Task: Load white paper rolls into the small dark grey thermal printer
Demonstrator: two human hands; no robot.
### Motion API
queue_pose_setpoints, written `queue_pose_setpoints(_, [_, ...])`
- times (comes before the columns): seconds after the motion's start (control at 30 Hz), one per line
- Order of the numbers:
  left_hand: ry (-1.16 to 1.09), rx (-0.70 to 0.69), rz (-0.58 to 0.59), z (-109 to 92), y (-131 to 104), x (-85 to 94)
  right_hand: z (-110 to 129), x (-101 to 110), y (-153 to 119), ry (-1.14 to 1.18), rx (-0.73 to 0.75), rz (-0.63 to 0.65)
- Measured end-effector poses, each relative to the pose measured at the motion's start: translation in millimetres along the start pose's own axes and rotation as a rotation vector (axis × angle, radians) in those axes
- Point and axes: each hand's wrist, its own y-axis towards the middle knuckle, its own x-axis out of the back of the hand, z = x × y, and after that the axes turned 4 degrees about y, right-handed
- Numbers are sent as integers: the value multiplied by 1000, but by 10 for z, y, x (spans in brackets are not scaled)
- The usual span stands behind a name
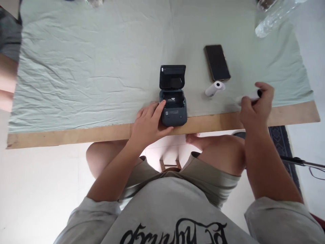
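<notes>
A small dark blue-grey thermal printer sits at the table's front edge with its lid tipped up and back. A label shows inside its bay, where no paper roll is visible. My left hand grips the printer's left side, index finger at the bay's rim and thumb low at the front. Off to the right, my right hand holds a white paper roll just over the cloth; a dark core end shows between the fingers. Another paper roll lies between the hands, its loose end sticking out.
Beyond the loose roll lies a dark smartphone. Clear plastic lies at the far right. A wrinkled pale green cloth covers the table, with a bare wooden edge in front. Part of another person shows at the left.
</notes>
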Motion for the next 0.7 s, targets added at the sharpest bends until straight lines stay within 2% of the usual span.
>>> queue_pose_setpoints(0.07, [2,-10,-4,3,1,-6,252,-11,-141,251,260,124])
queue_pose_setpoints(0.13, [5,-15,-14,10,3,-11,584,-92,-276,345,411,195])
queue_pose_setpoints(0.23, [5,-18,-18,22,6,-19,1074,-315,-383,214,475,348])
queue_pose_setpoints(0.33, [-1,-26,-19,29,2,-26,1396,-536,-374,159,591,473])
queue_pose_setpoints(0.43, [-4,-32,-23,27,-6,-31,1536,-682,-320,108,675,554])
queue_pose_setpoints(0.53, [3,-20,-20,24,-10,-34,1569,-778,-267,14,725,623])
queue_pose_setpoints(0.7, [-20,-20,-27,30,-15,-50,1533,-893,-216,-122,607,677])
